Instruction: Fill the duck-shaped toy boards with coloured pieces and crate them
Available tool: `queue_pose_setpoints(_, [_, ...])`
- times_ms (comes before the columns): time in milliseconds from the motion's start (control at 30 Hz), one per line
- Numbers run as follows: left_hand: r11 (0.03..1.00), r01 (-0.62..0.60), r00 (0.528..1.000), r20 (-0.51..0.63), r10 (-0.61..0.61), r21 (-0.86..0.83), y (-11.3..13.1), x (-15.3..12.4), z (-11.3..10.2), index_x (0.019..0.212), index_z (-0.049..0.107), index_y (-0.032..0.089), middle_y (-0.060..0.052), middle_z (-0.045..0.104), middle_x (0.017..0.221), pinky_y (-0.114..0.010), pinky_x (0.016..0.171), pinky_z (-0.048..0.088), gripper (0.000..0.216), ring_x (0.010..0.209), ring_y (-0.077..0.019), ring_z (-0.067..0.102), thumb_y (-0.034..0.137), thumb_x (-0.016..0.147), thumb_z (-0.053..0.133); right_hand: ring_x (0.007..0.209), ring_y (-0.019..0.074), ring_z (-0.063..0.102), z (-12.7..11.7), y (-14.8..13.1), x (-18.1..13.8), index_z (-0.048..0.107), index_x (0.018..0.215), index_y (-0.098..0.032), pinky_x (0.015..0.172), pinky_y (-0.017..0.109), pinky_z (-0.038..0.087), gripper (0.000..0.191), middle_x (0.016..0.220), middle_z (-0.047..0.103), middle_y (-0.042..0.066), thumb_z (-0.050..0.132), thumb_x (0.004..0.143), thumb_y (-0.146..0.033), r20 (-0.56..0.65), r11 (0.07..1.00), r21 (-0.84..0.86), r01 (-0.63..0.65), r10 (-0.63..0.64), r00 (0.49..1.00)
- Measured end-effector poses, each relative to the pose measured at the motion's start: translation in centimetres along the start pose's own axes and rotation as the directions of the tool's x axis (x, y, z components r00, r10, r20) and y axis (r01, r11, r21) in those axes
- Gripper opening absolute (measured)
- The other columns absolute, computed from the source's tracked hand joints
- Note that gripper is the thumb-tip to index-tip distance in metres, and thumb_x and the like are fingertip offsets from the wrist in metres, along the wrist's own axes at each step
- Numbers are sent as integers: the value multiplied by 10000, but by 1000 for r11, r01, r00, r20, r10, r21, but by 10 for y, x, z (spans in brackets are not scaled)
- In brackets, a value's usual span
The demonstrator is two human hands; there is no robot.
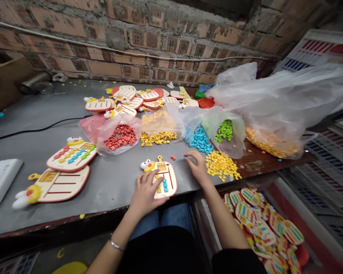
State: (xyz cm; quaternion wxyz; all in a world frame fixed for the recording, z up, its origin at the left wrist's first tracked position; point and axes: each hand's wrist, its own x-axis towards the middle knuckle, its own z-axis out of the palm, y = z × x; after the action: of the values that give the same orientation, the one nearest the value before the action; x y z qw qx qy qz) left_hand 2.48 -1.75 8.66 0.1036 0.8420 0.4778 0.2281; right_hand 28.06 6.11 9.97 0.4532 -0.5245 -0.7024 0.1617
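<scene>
My left hand (145,192) lies over the left side of a cream toy bead board (171,177) with a duck-like head, holding it on the table. Blue and yellow beads sit in two of its slots; my fingers cover part of it. To the right of the board, my right hand (198,167) has finger and thumb tips nearly together, with a small blue speck, apparently a bead, between them. Red beads (173,157) lie loose between the board and that hand. A pile of yellow beads (221,165) is just right of my right hand.
Open bags hold red beads (121,137), yellow beads (158,137), blue beads (200,139) and green beads (224,130). Several boards (125,110) are heaped behind them. Two stacked boards (71,158) lie left. A crate (207,213) of colourful boards stands below right.
</scene>
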Motion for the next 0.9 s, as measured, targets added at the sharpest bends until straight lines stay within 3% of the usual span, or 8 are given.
queue_pose_setpoints(167, [1000,-6,1000,11,6,1,0,0,-1,1222,576,239,-126,456,1412,-513,1033,277,558,1258,-339,386,484,731,681,886,204,623,40,-29,-6,658,895,-218,827,359,495,117,913,675,60,550,899,-262,244,987,142,74,-107,964])
queue_pose_setpoints(233, [1000,-7,1000,10,7,2,1,0,-2,1211,583,240,-126,457,1412,-515,1028,283,542,1254,-340,389,491,738,671,880,198,604,51,-31,-7,657,879,-222,839,364,482,154,916,660,62,510,920,-233,294,990,76,121,-138,946])
queue_pose_setpoints(333, [1000,-5,1000,10,5,2,1,0,-2,1212,583,243,-123,451,1419,-508,1023,291,543,1261,-339,382,489,737,675,928,222,546,59,-31,-10,658,817,-229,859,401,439,160,934,661,63,530,913,-210,275,980,-106,168,-134,952])
queue_pose_setpoints(433, [1000,-6,1000,14,6,-2,1,0,-2,1241,565,246,-119,442,1427,-500,1019,293,575,1269,-338,374,492,733,681,968,247,498,59,-31,-12,653,795,-228,857,424,402,103,959,664,58,597,877,-202,230,958,-236,165,-110,967])
queue_pose_setpoints(533, [1000,-3,1000,12,3,-7,1,0,-1,1250,561,247,-118,447,1422,-500,1019,288,594,1271,-341,369,494,726,690,942,249,503,56,-30,-13,644,799,-214,817,415,409,91,950,650,64,598,866,-172,234,960,-244,135,-77,969])
queue_pose_setpoints(900, [1000,15,1000,4,-15,-21,1,-1,-1,1262,529,228,-131,463,1409,-491,1007,289,648,1257,-343,390,498,699,704,891,220,582,41,-29,-22,657,820,-222,819,388,484,121,893,645,62,557,872,-178,357,988,77,133,-152,922])
